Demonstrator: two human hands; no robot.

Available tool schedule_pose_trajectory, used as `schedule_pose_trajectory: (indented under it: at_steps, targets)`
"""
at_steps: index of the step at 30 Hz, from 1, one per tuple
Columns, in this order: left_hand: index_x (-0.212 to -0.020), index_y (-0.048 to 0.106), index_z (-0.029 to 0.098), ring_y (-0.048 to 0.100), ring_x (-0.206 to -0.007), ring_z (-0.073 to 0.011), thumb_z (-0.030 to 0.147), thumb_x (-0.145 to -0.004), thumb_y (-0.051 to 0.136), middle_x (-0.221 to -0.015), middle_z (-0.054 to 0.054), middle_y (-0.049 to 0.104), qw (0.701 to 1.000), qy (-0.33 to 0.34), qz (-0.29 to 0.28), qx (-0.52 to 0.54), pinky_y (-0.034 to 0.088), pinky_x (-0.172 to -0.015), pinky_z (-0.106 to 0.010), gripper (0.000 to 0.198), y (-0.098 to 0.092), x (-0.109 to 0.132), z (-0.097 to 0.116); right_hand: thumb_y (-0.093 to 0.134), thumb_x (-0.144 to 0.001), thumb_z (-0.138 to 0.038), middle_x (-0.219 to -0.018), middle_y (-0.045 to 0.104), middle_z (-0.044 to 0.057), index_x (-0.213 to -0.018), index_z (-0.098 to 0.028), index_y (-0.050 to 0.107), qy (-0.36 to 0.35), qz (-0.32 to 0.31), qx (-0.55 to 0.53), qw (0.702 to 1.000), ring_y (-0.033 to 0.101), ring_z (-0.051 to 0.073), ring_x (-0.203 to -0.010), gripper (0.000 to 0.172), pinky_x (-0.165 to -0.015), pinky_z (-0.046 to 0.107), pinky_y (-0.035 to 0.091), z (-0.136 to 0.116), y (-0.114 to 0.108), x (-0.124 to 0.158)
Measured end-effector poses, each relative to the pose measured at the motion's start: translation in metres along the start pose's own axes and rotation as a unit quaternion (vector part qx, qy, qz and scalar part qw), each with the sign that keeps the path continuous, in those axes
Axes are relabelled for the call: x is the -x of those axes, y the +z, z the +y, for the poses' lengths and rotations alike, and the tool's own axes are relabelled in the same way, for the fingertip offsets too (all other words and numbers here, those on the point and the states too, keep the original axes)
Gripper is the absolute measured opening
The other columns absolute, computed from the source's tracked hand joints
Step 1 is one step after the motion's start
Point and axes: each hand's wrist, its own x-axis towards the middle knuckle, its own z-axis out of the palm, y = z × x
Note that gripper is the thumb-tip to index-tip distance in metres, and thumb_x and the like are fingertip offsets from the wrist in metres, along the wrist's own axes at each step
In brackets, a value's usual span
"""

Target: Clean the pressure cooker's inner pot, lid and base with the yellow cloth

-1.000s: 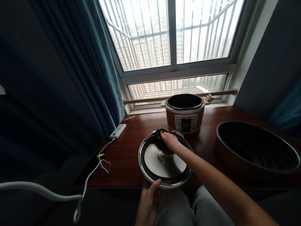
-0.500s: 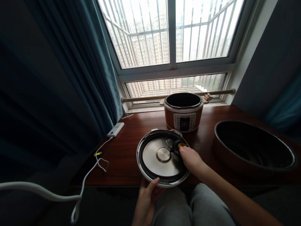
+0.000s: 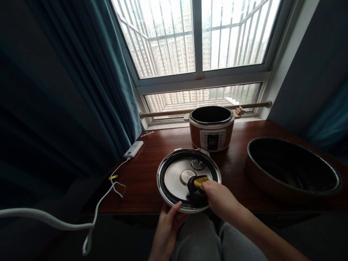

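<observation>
A round lid is at the near edge of the table, in the middle of the scene, with its underside facing up. Its inner plate is silvery, brushed-looking metal, with a raised disc at the centre that catches the window light. A broad black ring runs around the plate, and outside that is a shiny metal rim with a pale outer edge. On the far right of the plate sits a dark grey oval fitting with 2 small round knobs. 2 pale tabs jut from the far edge. Whether that edge rests on the table cannot be told.

The left hand grips the near side of the lid, thumb over the rim and fingers beneath. The right hand is closed around the yellow part of a black-and-yellow tool; its black end is blurred and lies over the near right part of the plate.

Far from the hands, near the window, stands an open orange-brown cooker with a dark interior. To the right is a wide open pot, brown outside and black inside.
</observation>
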Motion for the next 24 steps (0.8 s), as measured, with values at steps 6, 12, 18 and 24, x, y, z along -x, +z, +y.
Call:
schedule_pose_trajectory:
  at_steps: [6, 12, 18, 24]
  targets:
    - [-0.123, 0.045, 0.020, 0.062, -0.097, -0.0339, 0.050, -0.066, 0.068, -0.115, -0.018, 0.060, 0.995, 0.016, -0.012, -0.096, 0.046, -0.085, -0.050, 0.069, -0.021, -0.004, 0.003, 0.038, -0.086, -0.019, -0.104, 0.063, 0.006, -0.101, -0.020, 0.057, 0.051, 0.183, -0.127, 0.974, 0.057, 0.017, -0.096, 0.025, -0.080, 0.024, 0.041, 0.014, 0.000, -0.002]
    - [-0.132, 0.037, 0.019, 0.035, -0.128, -0.0334, 0.046, -0.067, 0.068, -0.138, -0.015, 0.037, 0.808, 0.373, 0.175, -0.421, 0.028, -0.105, -0.051, 0.077, -0.035, 0.005, 0.044, 0.044, -0.084, -0.023, -0.093, 0.064, 0.008, -0.101, -0.017, 0.055, 0.046, 0.240, -0.219, 0.945, 0.060, 0.020, -0.086, 0.022, -0.078, 0.030, 0.044, 0.009, 0.013, -0.006]
    - [-0.138, 0.027, 0.032, 0.033, -0.130, -0.0261, 0.023, -0.075, 0.062, -0.141, -0.007, 0.033, 0.586, 0.486, -0.147, -0.632, 0.032, -0.105, -0.044, 0.073, 0.022, 0.011, 0.055, 0.051, -0.080, -0.020, -0.093, 0.064, 0.006, -0.094, -0.017, 0.058, -0.047, 0.227, -0.337, 0.913, 0.060, 0.018, -0.087, 0.016, -0.079, 0.028, 0.046, -0.021, 0.011, -0.010]
    - [-0.124, 0.049, 0.030, 0.053, -0.101, -0.0224, 0.014, -0.078, 0.052, -0.115, -0.007, 0.047, 0.548, 0.408, -0.149, -0.715, 0.046, -0.086, -0.037, 0.048, 0.037, -0.005, 0.071, 0.045, -0.088, -0.034, -0.110, 0.063, 0.009, -0.112, -0.017, 0.055, -0.064, 0.195, -0.402, 0.892, 0.058, 0.020, -0.105, 0.031, -0.089, 0.032, 0.046, 0.003, 0.020, 0.002]
